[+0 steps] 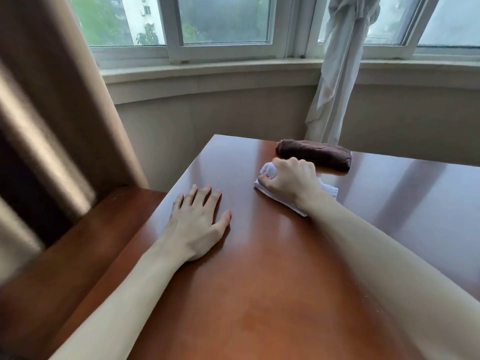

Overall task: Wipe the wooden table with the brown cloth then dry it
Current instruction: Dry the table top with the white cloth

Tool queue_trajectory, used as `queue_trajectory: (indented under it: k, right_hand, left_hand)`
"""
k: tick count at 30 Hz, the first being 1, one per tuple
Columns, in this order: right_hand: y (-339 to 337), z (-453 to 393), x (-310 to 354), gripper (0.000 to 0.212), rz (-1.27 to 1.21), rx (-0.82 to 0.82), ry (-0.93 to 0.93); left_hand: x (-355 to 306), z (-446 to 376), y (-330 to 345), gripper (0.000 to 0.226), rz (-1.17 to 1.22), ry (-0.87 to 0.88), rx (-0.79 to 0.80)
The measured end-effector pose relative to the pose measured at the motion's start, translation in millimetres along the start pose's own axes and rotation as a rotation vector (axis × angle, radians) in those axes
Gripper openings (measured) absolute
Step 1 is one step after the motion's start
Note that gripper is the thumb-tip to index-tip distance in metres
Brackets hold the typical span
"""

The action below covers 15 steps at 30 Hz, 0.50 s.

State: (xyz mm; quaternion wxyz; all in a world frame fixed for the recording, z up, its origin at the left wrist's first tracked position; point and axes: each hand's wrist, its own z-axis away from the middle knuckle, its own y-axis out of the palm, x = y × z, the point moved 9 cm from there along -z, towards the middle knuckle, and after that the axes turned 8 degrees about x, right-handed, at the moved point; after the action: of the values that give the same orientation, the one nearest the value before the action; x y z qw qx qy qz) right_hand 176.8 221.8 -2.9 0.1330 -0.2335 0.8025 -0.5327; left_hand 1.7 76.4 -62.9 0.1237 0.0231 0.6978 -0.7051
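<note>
The glossy wooden table fills the lower half of the view. A folded brown cloth lies near its far edge. Just in front of that cloth, my right hand grips a white cloth in a fist, bunching it against the tabletop. My left hand rests flat on the table to the left, fingers spread and straight, holding nothing.
A lower wooden surface adjoins the table on the left, beside a beige curtain. A tied white curtain hangs behind the table's far edge. Windows and a curved sill run along the back wall.
</note>
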Motion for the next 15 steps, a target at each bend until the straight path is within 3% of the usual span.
queue_trajectory:
  k: [7,15]
  right_hand:
    - [22,-43,-6,0.038,0.042,0.030,0.023]
    - [-21,64,53,0.047,-0.040,0.211,-0.091]
  left_hand:
    - [1,-1,-4,0.068,0.023,-0.006,-0.009]
    - [3,-2,-6,0.067,0.045,-0.023,0.007]
